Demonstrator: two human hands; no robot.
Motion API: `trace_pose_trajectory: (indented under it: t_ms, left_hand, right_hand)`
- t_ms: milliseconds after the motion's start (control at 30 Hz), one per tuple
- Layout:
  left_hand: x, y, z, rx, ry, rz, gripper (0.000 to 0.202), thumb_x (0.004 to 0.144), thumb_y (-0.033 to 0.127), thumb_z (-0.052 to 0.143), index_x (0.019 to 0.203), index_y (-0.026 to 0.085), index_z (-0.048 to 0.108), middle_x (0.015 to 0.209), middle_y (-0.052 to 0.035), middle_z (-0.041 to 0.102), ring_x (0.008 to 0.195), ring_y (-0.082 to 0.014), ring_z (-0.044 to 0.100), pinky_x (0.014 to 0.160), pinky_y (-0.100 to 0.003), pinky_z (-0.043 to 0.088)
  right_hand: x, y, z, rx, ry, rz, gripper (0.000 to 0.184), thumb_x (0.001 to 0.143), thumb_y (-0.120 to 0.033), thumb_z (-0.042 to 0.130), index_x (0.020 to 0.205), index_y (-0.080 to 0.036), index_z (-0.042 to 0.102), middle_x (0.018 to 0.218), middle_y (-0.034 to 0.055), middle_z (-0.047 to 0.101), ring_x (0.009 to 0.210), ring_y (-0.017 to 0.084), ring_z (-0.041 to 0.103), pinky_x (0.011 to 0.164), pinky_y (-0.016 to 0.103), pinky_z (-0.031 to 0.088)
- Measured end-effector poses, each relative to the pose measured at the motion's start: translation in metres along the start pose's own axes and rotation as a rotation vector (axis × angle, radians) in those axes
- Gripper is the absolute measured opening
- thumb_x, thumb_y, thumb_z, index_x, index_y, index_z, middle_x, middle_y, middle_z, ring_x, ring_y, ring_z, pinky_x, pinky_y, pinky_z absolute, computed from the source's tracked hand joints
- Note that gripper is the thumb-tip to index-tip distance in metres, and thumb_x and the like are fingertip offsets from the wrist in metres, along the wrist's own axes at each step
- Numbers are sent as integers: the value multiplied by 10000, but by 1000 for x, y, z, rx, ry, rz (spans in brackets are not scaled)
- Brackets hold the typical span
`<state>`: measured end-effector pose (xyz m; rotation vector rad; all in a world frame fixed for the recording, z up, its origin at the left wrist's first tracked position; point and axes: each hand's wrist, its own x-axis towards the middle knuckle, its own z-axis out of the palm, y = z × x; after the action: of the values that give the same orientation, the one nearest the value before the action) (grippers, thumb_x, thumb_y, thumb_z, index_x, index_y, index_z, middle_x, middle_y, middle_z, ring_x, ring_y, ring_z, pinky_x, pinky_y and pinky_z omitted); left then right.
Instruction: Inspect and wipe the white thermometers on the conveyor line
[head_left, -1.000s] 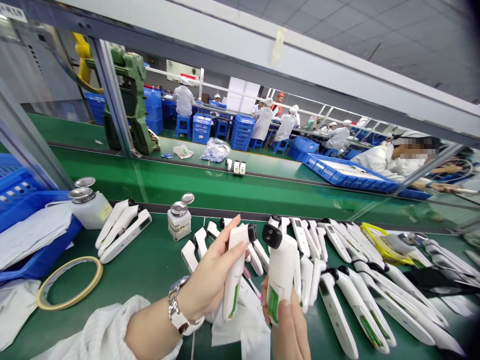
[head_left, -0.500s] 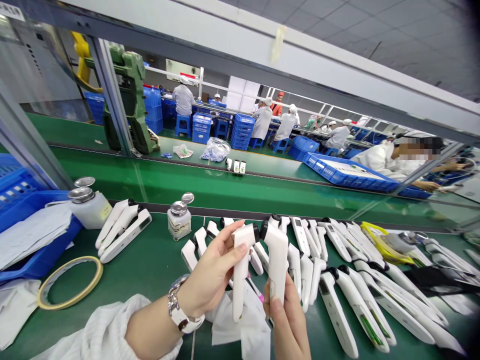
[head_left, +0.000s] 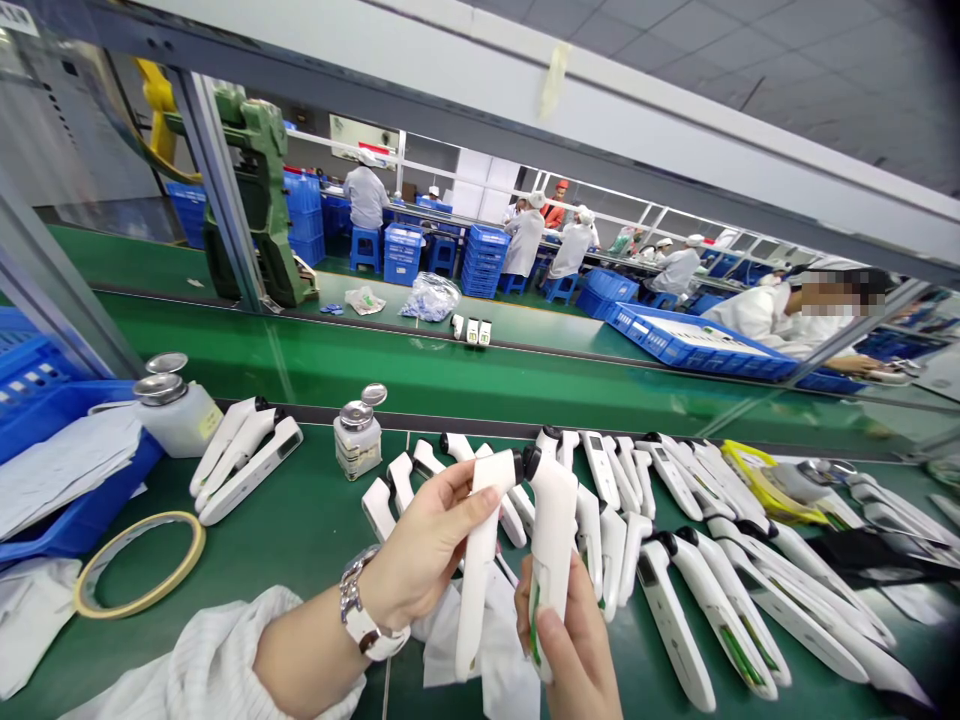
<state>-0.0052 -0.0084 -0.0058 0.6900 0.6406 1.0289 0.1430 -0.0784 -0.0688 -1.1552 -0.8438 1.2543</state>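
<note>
My left hand [head_left: 431, 535] is closed round the head end of a white handheld infrared thermometer [head_left: 475, 590], whose handle hangs downward. Beside it, my right hand [head_left: 574, 635] grips a second white thermometer [head_left: 553, 510] by its lower handle. Green shows along an opening in that handle. The two black tips sit close together, almost touching. Beneath my hands lies a white cloth [head_left: 508, 640]. More white thermometers [head_left: 675, 620] are spread over the green table to the right, some with green inside their handles.
Left stand a blue bin [head_left: 67, 510] of papers, a tape roll [head_left: 142, 565], pump bottles [head_left: 358, 440] and several thermometers [head_left: 247, 460]. A yellow tray [head_left: 757, 490] is at right. Beyond the green conveyor [head_left: 375, 375], a person in white [head_left: 765, 315] works by a blue crate [head_left: 667, 340].
The right thermometer has turned slightly, so the green in its handle opening now shows. The left one has shifted a little, its handle end lower and further left.
</note>
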Motion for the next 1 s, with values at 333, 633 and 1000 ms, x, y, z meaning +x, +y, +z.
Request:
trace_pose_trajectory:
  t_ms: [333, 633, 1000]
  left_hand:
    - [-1, -1, -1, -7, -20, -13, 405, 751, 385, 682, 1071, 174, 553, 861, -31, 544, 670, -90, 514, 592, -217, 404]
    - [0, -7, 0, -22, -41, -13, 361, 752, 416, 672, 978, 163, 548, 735, 8, 518, 584, -61, 477, 536, -183, 382]
    - [-4, -27, 1, 23, -106, 6, 381, 771, 435, 643, 1001, 143, 561, 886, -64, 593, 793, -142, 553, 748, -267, 426]
  right_hand:
    - [3, 6, -9, 12, -62, 68, 492, 775, -490, 626, 1216, -295, 527, 931, 48, 618, 725, 187, 560, 659, 298, 495]
    - [-2, 3, 2, -275, -50, -128, 358, 671, -409, 746, 917, -237, 551, 711, 6, 556, 602, 171, 526, 554, 288, 458]
    - [29, -48, 28, -509, 76, -317, 509, 681, -320, 720, 1135, -218, 514, 954, 49, 630, 748, 193, 596, 641, 291, 498]
